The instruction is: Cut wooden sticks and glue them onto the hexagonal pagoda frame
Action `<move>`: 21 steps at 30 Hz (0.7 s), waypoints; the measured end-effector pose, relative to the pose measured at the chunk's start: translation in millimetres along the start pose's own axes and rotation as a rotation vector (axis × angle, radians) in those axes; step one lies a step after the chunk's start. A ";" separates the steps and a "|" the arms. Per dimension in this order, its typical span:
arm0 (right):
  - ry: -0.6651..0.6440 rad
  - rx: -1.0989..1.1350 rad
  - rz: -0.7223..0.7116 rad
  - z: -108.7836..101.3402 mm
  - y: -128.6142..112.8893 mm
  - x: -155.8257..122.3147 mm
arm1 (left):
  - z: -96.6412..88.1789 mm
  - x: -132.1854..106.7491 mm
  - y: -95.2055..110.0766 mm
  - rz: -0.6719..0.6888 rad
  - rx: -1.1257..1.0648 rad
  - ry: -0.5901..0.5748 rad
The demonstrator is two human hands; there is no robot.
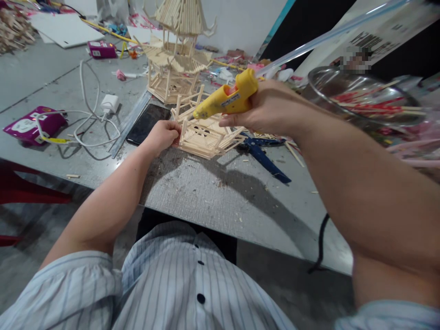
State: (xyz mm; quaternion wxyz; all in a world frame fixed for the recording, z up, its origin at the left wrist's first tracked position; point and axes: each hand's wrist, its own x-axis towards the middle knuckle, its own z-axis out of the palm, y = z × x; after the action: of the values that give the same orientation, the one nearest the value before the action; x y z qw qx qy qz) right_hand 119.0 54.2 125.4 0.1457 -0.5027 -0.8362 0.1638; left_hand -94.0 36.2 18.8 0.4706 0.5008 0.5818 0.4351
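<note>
In my right hand [264,107] is a yellow hot glue gun [228,98] with a long clear glue stick [309,46] out of its back. Its nozzle points down and left over a small wooden stick frame [202,140] on the table. My left hand [167,137] is closed at the left corner of this frame, fingers pinched; whether it grips the frame or a small stick there is hidden. Right behind stands a taller pagoda model [175,55] of the same pale sticks. Blue-handled pliers [264,158] lie to the right of the frame.
A black phone [147,123] and a clear ruler [129,121] lie left of the frame. Farther left are a white charger [110,104] with its cable and a purple box [34,124]. At right stands a metal bowl [316,82] with red-marked sticks. Scraps litter the back.
</note>
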 end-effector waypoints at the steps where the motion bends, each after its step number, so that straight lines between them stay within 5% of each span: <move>1: -0.004 -0.007 0.009 -0.3 -0.4 0.2 | -0.2 0.4 -0.5 0.001 -0.002 -0.001; 8: -0.009 0.016 -0.009 -4.6 -8.4 -4.4 | 0.0 -1.1 0.6 -0.002 -0.007 0.002; 21: 0.035 -0.156 0.275 -41.0 6.8 -42.9 | 0.0 1.3 -0.3 0.009 -0.016 0.012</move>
State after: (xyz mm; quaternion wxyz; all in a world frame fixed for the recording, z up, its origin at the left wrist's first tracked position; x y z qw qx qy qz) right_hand 160.6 24.3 156.2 0.0971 -0.6251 -0.7670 0.1079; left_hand -94.1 37.5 18.3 0.4691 0.4970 0.5788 0.4449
